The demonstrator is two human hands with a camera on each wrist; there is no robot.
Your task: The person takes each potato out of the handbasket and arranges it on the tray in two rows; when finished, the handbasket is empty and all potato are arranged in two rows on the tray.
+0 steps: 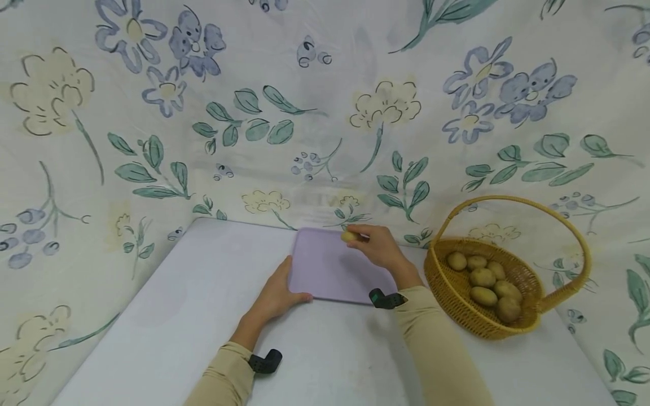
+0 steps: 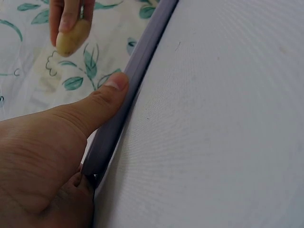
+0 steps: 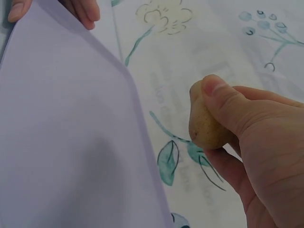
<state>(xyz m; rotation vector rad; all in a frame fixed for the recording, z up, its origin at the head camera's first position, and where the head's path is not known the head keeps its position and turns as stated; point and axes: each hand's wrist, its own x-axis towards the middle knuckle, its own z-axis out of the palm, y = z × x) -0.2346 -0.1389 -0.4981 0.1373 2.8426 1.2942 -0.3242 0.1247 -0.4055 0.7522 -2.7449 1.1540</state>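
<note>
Backing white worktop: blue-flowered white cloth
Left hand: spread against rectangular lilac tray on worktop
Right hand: pinching oval yellow potato near tray's edge
Golden wicker basket: at right

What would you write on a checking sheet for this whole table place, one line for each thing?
Surface: white table under everything.
Job's things: purple tray on the table; one potato held up off it; wicker basket at the right, holding more potatoes.
Clutter: nothing seen.
Hands: left hand touches the tray's near-left corner; right hand holds the single potato.
Cables: nothing seen.
Surroundings: flowery cloth behind and at both sides.
</note>
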